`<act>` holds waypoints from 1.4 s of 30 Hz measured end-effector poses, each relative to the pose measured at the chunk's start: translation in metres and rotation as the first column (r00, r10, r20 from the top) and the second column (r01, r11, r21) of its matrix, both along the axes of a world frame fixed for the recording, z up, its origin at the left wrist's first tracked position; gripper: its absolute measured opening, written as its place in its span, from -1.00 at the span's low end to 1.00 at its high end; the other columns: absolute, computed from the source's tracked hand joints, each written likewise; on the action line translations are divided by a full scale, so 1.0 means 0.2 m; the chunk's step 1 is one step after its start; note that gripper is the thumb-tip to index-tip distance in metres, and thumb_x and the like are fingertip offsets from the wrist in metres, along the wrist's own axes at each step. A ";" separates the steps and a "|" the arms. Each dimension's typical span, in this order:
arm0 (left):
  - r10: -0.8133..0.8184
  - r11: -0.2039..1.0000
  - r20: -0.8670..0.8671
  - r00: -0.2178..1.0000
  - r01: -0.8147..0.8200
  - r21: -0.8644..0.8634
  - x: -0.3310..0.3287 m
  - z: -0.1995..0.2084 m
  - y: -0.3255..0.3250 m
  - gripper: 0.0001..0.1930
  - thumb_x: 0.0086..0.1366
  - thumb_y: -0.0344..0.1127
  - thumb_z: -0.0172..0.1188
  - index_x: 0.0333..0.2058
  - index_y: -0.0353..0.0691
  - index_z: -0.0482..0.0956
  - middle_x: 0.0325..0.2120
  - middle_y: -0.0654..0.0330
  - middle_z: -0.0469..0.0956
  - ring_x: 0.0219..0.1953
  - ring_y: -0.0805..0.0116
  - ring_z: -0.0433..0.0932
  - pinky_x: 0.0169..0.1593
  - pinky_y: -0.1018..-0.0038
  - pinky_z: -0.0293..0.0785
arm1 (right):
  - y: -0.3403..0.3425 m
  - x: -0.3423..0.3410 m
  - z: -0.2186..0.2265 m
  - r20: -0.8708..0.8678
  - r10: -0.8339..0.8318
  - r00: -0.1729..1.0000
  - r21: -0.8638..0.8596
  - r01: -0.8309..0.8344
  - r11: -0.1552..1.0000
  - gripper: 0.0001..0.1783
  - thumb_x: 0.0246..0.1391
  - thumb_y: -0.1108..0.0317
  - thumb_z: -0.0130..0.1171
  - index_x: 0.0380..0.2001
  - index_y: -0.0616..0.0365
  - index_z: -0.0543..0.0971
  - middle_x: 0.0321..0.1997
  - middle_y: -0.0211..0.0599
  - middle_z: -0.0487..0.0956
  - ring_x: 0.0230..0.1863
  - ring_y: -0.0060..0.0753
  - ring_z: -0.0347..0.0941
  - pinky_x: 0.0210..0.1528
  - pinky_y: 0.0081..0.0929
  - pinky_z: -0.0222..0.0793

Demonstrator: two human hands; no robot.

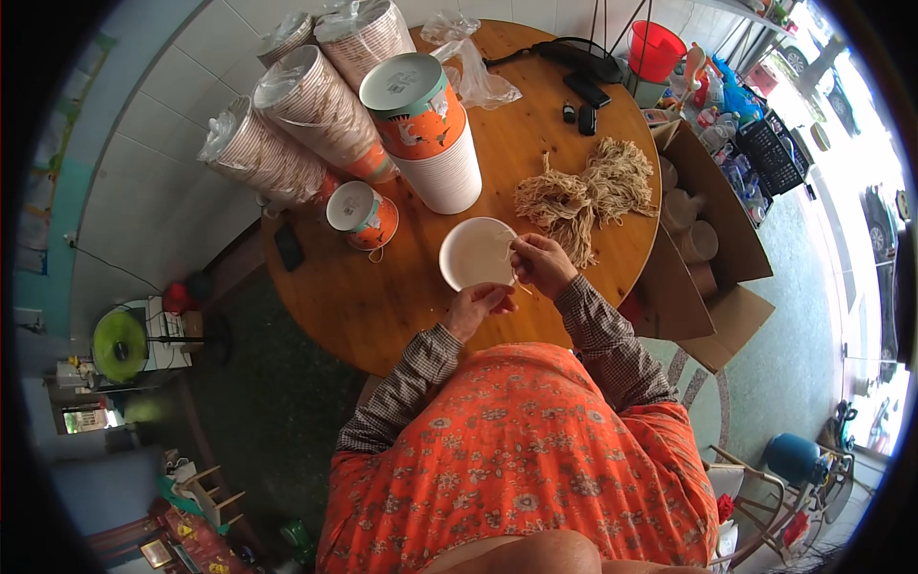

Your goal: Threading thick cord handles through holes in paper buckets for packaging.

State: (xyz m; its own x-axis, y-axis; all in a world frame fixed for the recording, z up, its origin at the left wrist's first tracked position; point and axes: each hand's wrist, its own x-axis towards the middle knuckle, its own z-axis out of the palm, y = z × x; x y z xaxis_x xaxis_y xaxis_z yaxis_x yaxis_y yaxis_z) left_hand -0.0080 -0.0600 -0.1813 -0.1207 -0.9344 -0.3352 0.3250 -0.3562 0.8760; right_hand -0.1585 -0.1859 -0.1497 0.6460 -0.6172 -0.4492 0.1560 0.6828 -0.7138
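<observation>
A white paper tub (469,253) stands on the table in front of me, its mouth facing up. My right hand (542,264) is closed at its right rim, pinching a thin string (505,232). At the near rim my left hand (481,308) has its fingertips drawn together; what they hold is too small to make out. To the right lies a loose bundle of beige strings (585,196). Left of the tub, a small orange paper tub (361,216) sits upside down with a string loop at its rim. Behind it rises a tall stack of upturned paper tubs (435,172).
Plastic-wrapped tub stacks (320,105) lean at the table's back left. A phone (288,246) lies at the left edge; dark small items (586,90) and a plastic bag (473,72) lie farther back. An open cardboard box (741,251) with tubs inside stands at the right.
</observation>
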 end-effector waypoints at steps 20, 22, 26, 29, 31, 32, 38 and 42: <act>0.469 0.883 -0.325 0.821 -0.442 0.157 -0.05 0.01 0.03 -0.86 0.25 -0.38 0.13 -0.24 -0.26 0.55 -0.36 0.26 0.57 -0.44 0.54 0.52 -0.28 0.61 0.50 | 0.32 -0.05 -0.13 0.099 -0.208 0.973 0.172 0.189 0.967 -0.85 0.20 0.30 0.00 -0.27 0.15 0.37 -0.45 -0.27 0.53 -0.53 -0.46 0.48 -0.49 -0.57 0.45; 0.461 0.886 -0.284 0.841 -0.455 0.091 -0.05 0.08 0.02 -0.86 0.25 -0.37 0.14 -0.24 -0.27 0.55 -0.37 0.25 0.57 -0.45 0.54 0.52 -0.28 0.62 0.49 | 0.32 -0.09 -0.18 0.097 -0.207 0.974 0.204 0.184 0.961 -0.84 0.20 0.30 0.00 -0.27 0.17 0.35 -0.44 -0.23 0.54 -0.52 -0.44 0.49 -0.48 -0.56 0.47; 0.361 0.926 -0.283 0.888 -0.377 -0.002 -0.05 0.13 0.02 -0.85 0.25 -0.35 0.15 -0.26 -0.29 0.55 -0.40 0.24 0.58 -0.47 0.54 0.51 -0.30 0.63 0.48 | 0.34 -0.11 -0.16 0.038 -0.209 0.977 0.184 0.199 0.963 -0.79 0.17 0.33 0.03 -0.18 0.19 0.37 -0.33 -0.24 0.52 -0.44 -0.47 0.48 -0.46 -0.56 0.47; 0.348 0.933 -0.239 0.907 -0.360 -0.008 -0.04 0.14 0.01 -0.83 0.24 -0.34 0.16 -0.27 -0.32 0.54 -0.44 0.24 0.58 -0.48 0.53 0.49 -0.33 0.62 0.46 | 0.32 -0.11 -0.14 -0.155 -0.299 0.941 -0.095 0.287 0.953 -0.77 0.12 0.36 0.10 -0.16 0.20 0.45 -0.28 -0.30 0.47 -0.42 -0.51 0.46 -0.43 -0.57 0.45; 0.348 0.935 -0.173 0.921 -0.355 -0.006 -0.06 0.17 0.00 -0.83 0.24 -0.33 0.17 -0.27 -0.31 0.56 -0.43 0.27 0.56 -0.47 0.55 0.48 -0.34 0.63 0.45 | 0.30 -0.11 -0.13 -0.192 -0.364 0.912 -0.703 0.131 0.699 -0.84 0.09 0.39 0.13 -0.27 0.21 0.52 -0.32 -0.32 0.46 -0.43 -0.56 0.45 -0.45 -0.60 0.41; 0.352 0.935 -0.105 0.930 -0.354 -0.004 -0.07 0.18 -0.01 -0.83 0.23 -0.32 0.17 -0.28 -0.30 0.57 -0.43 0.30 0.54 -0.45 0.56 0.47 -0.34 0.64 0.43 | 0.31 -0.10 -0.06 -0.181 -0.384 0.906 -0.776 0.108 0.621 -0.89 0.07 0.41 0.15 -0.35 0.21 0.56 -0.32 -0.32 0.48 -0.46 -0.59 0.45 -0.50 -0.62 0.38; 0.455 0.861 0.165 0.875 -0.384 -0.334 -0.07 0.15 -0.01 -0.87 0.22 -0.33 0.19 -0.30 -0.24 0.61 -0.34 0.41 0.47 -0.34 0.64 0.42 -0.28 0.67 0.38 | 0.31 -0.02 0.11 0.121 -0.030 0.992 -0.219 0.057 0.974 -0.76 0.21 0.28 0.00 -0.14 0.19 0.38 -0.33 -0.33 0.52 -0.46 -0.54 0.50 -0.46 -0.62 0.47; 0.468 0.848 0.146 0.872 -0.396 -0.351 -0.05 0.19 -0.02 -0.87 0.22 -0.34 0.20 -0.30 -0.24 0.60 -0.40 0.40 0.47 -0.36 0.65 0.41 -0.28 0.67 0.38 | 0.32 0.02 0.10 0.193 -0.028 0.981 -0.176 0.062 0.982 -0.78 0.22 0.27 0.00 -0.17 0.18 0.35 -0.36 -0.35 0.52 -0.48 -0.58 0.47 -0.48 -0.65 0.43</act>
